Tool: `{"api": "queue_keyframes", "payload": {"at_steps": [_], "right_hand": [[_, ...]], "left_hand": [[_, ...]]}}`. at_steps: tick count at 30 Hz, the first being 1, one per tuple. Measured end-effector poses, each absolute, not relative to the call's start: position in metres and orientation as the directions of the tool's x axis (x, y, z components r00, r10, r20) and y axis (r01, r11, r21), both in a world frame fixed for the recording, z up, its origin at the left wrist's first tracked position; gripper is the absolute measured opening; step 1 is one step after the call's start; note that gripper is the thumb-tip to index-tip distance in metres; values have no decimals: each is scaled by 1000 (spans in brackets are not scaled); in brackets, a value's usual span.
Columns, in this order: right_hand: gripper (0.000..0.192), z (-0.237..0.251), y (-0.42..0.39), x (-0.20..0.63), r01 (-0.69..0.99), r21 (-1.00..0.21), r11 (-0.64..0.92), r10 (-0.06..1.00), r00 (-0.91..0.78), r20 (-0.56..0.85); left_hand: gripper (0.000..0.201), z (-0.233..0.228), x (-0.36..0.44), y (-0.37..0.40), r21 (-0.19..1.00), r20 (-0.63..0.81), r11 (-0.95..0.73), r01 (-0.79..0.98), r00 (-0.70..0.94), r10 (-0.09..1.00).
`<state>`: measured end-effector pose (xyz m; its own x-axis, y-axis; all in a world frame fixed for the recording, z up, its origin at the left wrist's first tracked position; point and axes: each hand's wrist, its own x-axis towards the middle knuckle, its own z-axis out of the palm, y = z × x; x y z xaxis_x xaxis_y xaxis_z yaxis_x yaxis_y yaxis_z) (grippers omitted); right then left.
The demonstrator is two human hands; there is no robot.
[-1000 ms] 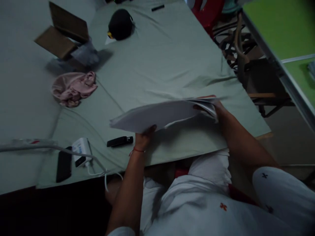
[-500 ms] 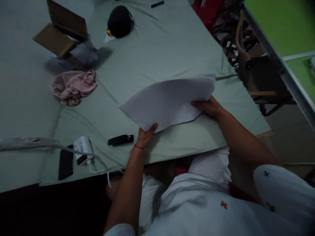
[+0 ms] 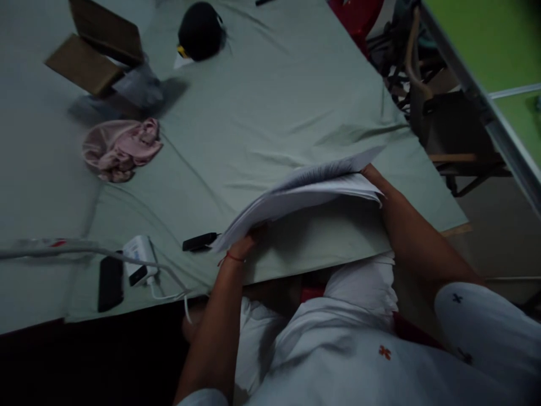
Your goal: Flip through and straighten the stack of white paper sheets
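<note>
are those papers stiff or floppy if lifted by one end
The papers would probably flop, as they bow between the left hand and right hand. They may also fan apart, since the layers gape near the right hand.

pale-green table (image 3: 287, 96) | black cap (image 3: 200, 31) | pink cloth (image 3: 133, 149) | black phone (image 3: 110, 288) | white box (image 3: 137, 248)

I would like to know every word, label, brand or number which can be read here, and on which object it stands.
No text is readable.
Paper sheets: dark printing, too blurred to read.
White boxy device: bluish print, too small to read.
Red mark beside the grey cable: too blurred to tell whether it is lettering.
</note>
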<state>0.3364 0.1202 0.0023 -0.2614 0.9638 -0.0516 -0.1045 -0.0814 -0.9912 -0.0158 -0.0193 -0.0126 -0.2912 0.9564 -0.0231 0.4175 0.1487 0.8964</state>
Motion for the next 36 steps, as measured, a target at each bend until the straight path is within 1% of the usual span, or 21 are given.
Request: {"api": "queue_keyframes", "payload": {"at_steps": [3,5,6,7,8,10,12,14,19,22,25,29,32,36], "right_hand": [[40,-1,117,338,-75,-996,-39,971,-240,-20],[42,-5,116,339,-89,-996,-30,979,-206,-11],[43,-7,116,339,-107,-994,-32,983,-183,-12],[44,-9,117,339,-123,-992,-35,986,-163,-15],[44,-11,117,339,-134,-990,-38,988,-151,-17],[45,-13,119,338,-156,-987,-45,990,-136,-23],[48,-12,120,336,-174,-983,-54,991,-134,-31],[51,-10,122,335,-177,-982,-73,988,-149,-47],[56,-8,123,335,-105,-986,-130,965,-243,-101],[57,-11,124,337,-87,-989,-116,968,-233,-93],[57,-16,125,338,-46,-993,-105,974,-205,-93],[57,-16,125,338,-25,-997,-78,980,-186,-72],[56,-12,123,337,-71,-995,-69,980,-189,-54],[54,-5,120,338,-109,-990,-88,976,-209,-64]], "left_hand": [[27,-9,-7,-22,893,-29,167,418,-316,948],[39,-2,2,-24,922,-28,160,352,-351,936],[48,2,7,-24,944,-54,163,286,-355,933],[56,6,11,-25,964,-101,175,198,-335,937],[64,11,15,-26,972,-179,215,98,-289,940],[71,20,23,-28,943,-332,331,-37,-169,928],[70,26,28,-30,900,-435,427,-93,-99,895],[64,30,33,-31,881,-470,462,-99,-91,878],[51,27,40,-35,884,-466,466,-41,-166,869],[45,21,39,-38,889,-454,456,-36,-187,871],[40,16,38,-41,909,-415,412,-61,-213,885],[40,17,38,-40,915,-403,397,-75,-206,892],[42,21,41,-39,911,-411,408,-57,-189,892],[46,27,44,-37,906,-420,419,-50,-211,883]]}}
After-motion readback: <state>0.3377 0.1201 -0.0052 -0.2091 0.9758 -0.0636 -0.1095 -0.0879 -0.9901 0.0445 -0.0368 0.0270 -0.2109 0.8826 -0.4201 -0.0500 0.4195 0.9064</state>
